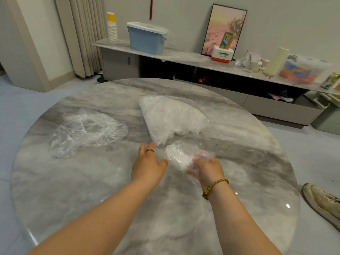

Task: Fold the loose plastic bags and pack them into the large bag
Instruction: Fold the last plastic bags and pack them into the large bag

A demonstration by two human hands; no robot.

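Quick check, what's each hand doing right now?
Left hand: open, fingers straight, holding nothing, near the large bag.
Right hand: gripping a crumpled plastic bag.

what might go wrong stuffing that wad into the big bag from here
The small bag in the grip of the right hand looks crumpled, not folded, so it may spring back out. The large bag already looks full, and the open left hand is not holding it, so pushing may slide it across the glossy table.
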